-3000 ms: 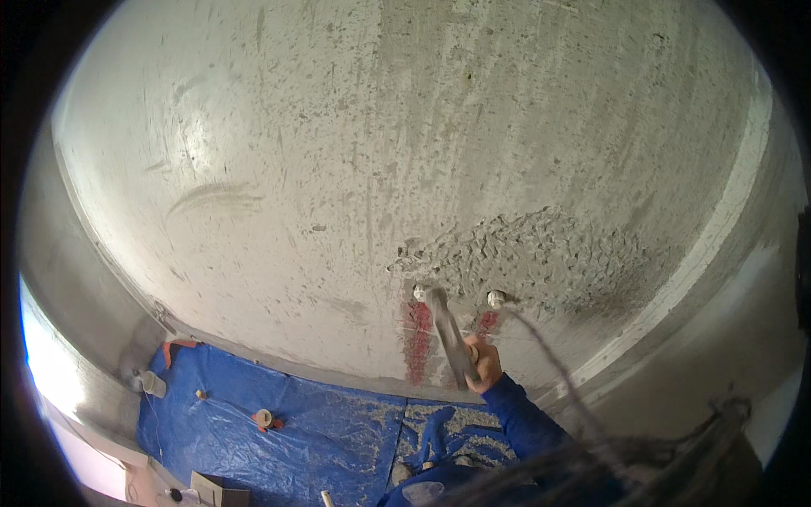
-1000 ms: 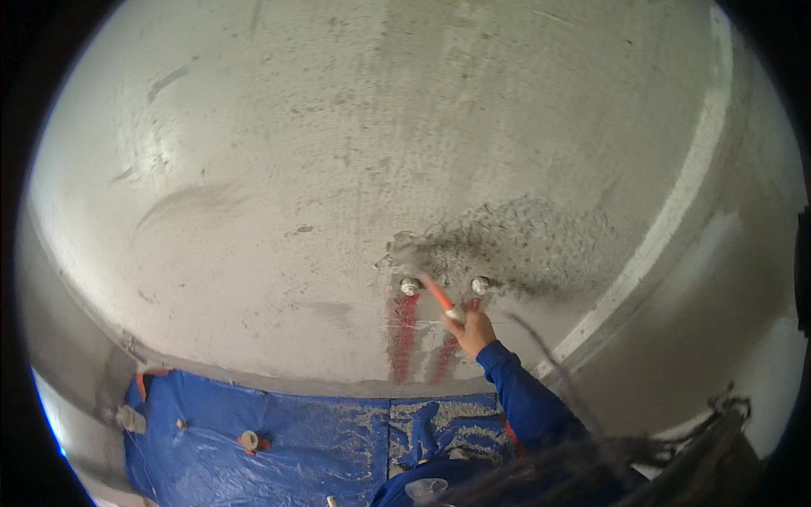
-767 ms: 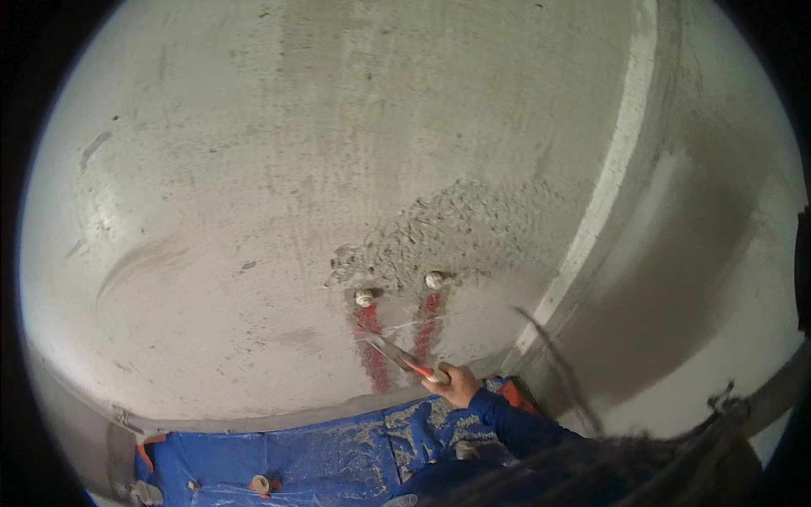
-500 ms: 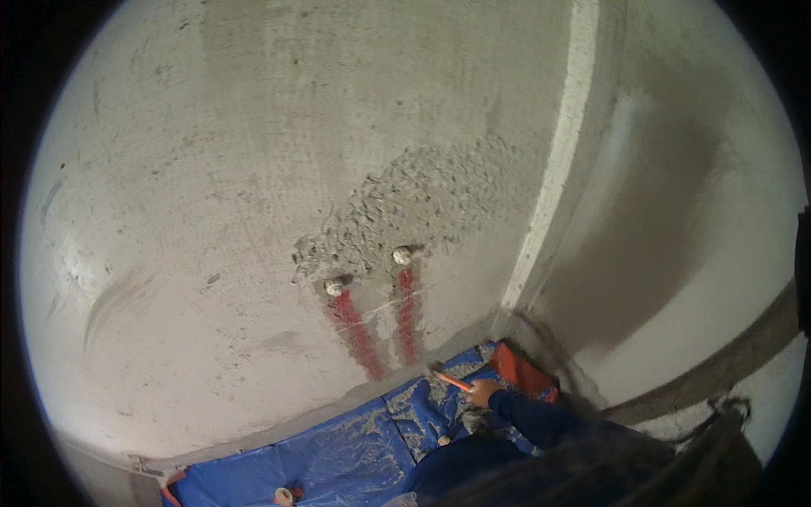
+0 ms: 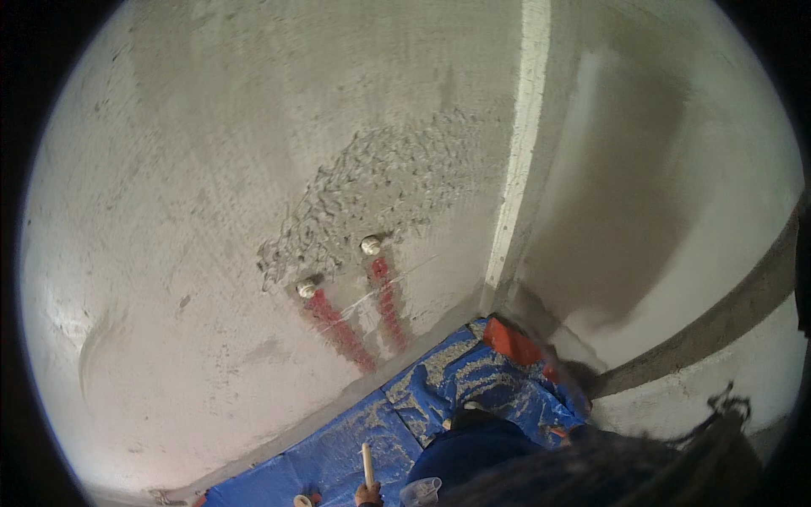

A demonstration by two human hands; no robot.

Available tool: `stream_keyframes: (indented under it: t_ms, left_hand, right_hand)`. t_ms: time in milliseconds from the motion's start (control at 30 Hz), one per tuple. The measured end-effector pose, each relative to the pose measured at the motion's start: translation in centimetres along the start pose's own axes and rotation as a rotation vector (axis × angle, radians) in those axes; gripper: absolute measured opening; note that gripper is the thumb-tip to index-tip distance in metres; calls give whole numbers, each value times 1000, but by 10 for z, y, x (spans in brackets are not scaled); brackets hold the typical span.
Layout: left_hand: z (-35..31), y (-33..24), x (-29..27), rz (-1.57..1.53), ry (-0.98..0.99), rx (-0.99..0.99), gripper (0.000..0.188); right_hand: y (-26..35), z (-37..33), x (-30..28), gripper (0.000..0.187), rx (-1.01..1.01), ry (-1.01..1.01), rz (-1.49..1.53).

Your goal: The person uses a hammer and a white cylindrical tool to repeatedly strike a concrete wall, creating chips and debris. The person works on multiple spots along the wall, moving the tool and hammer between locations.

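Observation:
At the lower edge, my left hand [image 5: 368, 494] is closed around a pale slim stick [image 5: 367, 465] that points up toward the wall. Its kind does not show. Of my right arm, only a bit of dark sleeve [image 5: 579, 435] appears at the lower right, with dark blurred strands across it. A small orange piece [image 5: 558, 432] shows beside that sleeve; the fingers there are hidden. Ahead stands a grey plastered wall [image 5: 194, 245] with a chipped, pitted patch [image 5: 380, 182]. Two whitish round pipe ends [image 5: 371, 245] stick out below the patch, each above a red vertical strip [image 5: 389, 306].
A blue tarp [image 5: 304, 460] strewn with grey debris lies along the wall's foot, its orange underside [image 5: 511, 340] turned up in the corner. Near my legs are a clear plastic cup [image 5: 421, 491] and a small pale round object [image 5: 302, 500]. A side wall [image 5: 625, 203] rises on the right.
My right hand, which held an orange-handled hammer over the tarp, has drawn back to the lower right. My left hand with the pale stick has come into view. The view has shifted right.

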State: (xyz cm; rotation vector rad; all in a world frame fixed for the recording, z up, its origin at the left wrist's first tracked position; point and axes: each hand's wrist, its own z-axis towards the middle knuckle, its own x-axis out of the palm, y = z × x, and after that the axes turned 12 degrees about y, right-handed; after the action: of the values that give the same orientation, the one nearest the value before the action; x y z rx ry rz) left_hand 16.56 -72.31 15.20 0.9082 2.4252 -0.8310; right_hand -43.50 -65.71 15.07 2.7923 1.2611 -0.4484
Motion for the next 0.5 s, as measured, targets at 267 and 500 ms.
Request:
stream_keyframes:
  t_ms: [267, 500]
  left_hand:
    - [14, -111, -19, 22, -5, 277, 52]
    - [-21, -212, -34, 86, -104, 592, 42]
  right_hand:
    - [39, 32, -5, 55, -138, -44, 96]
    - [67, 33, -59, 57, -254, -17, 291]
